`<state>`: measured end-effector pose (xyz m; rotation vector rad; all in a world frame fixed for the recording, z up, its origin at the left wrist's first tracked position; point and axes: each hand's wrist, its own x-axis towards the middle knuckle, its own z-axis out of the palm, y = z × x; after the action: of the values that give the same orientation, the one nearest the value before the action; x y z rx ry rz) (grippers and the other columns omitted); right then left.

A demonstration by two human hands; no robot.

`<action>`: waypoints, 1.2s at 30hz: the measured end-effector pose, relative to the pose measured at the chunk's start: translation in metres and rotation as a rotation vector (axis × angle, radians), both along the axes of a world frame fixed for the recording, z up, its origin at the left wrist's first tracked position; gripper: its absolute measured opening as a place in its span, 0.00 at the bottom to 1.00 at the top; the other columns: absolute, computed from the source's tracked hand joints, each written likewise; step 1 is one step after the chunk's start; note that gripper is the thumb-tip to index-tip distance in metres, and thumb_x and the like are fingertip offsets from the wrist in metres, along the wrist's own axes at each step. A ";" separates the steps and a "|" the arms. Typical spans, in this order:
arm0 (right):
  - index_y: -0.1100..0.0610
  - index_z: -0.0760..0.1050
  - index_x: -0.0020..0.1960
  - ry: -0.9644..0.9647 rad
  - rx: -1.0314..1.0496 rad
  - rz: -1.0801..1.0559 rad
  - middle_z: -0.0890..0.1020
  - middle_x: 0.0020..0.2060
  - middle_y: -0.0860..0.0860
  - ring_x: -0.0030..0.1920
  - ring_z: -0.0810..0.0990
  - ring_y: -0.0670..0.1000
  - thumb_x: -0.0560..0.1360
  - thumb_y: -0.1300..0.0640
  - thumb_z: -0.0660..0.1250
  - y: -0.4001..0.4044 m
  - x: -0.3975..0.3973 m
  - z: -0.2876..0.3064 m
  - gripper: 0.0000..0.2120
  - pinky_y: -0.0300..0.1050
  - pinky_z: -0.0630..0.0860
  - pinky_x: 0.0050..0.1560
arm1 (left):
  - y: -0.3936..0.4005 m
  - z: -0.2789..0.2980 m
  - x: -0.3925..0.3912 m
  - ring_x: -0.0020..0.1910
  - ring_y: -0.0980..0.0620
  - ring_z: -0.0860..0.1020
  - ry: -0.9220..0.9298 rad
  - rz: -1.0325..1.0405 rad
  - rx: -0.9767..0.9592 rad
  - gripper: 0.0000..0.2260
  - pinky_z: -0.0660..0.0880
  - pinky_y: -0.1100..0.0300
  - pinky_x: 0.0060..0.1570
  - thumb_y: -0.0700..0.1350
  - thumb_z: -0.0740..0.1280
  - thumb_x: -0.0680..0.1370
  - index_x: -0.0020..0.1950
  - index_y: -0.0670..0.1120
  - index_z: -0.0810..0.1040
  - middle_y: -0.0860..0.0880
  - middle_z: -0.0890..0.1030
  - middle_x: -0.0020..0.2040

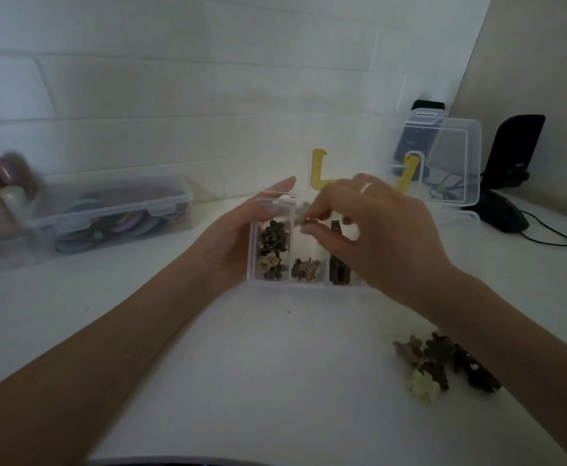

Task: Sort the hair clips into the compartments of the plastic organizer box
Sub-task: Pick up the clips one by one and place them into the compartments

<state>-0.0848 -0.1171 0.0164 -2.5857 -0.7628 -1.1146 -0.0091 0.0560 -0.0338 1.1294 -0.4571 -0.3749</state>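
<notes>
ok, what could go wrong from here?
1. The right hand pinches a small clip right over the dividers of the organizer box; it may drop into the wrong compartment.
2. The right forearm crosses just above the unsorted clip pile and could scatter it.

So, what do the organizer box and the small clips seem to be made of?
Organizer box: probably clear, glossy plastic; its contents show through the walls. Loose clips on the table: likely matte plastic in browns and cream, though too blurred to be sure.
</notes>
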 end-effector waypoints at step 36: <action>0.51 0.73 0.63 0.236 -0.209 -0.273 0.80 0.48 0.49 0.49 0.80 0.54 0.77 0.52 0.60 0.050 0.033 0.000 0.15 0.44 0.66 0.38 | -0.001 0.001 0.003 0.50 0.47 0.80 0.163 -0.001 -0.107 0.18 0.77 0.52 0.48 0.50 0.61 0.75 0.64 0.50 0.76 0.46 0.81 0.57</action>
<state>-0.0519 -0.0673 0.0166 -2.9989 -0.5071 -0.8070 -0.0057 0.0547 -0.0324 0.9867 -0.3306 -0.4344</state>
